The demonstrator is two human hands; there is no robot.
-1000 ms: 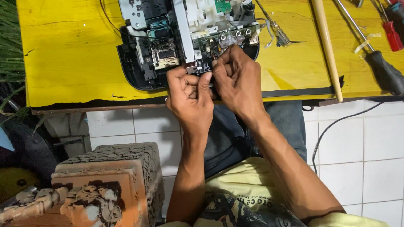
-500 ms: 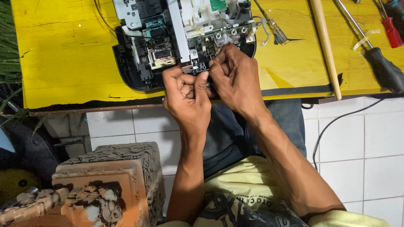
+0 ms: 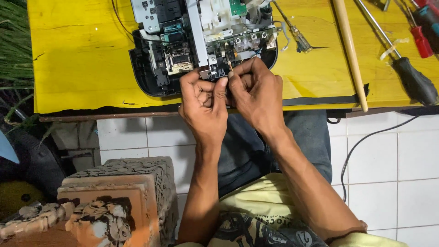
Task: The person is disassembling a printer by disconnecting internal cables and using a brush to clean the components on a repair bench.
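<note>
Opened machine point(image 3: 192, 41) sits at the near edge of the yellow table point(image 3: 77, 68), its black base tray overhanging close to the lip, boards and white plastic frame exposed on top. You work at its front edge, right where the table ends above your lap.

Risk one, largest: the whole unit rests near the lip. Pull toward yourself with both hands and it may slide off onto the tiled floor point(image 3: 388, 183).

Wooden stick point(image 3: 350, 55) lies across the table with its tip past the edge; an elbow nudge could send it rolling. Black-handled screwdriver point(image 3: 414, 80) and red-handled screwdrivers point(image 3: 423, 32) lie well apart to your right, not a worry for now.

Your left hand point(image 3: 203, 103) is curled tight, fingers closed against the front of the frame, bracing it. Your right hand point(image 3: 256, 93) pinches narrow, thumb and forefinger closed on a small part point(image 3: 230, 65) at the front board; I cannot tell whether it is a pin, a screw or a thin tool tip.

Smallest risk, likeliest: that pinched piece slips. The gap between table and knees is open, so it probably drops to the floor or into the machine's innards. Too much twist could also bend it or crack the board beside it.
</note>
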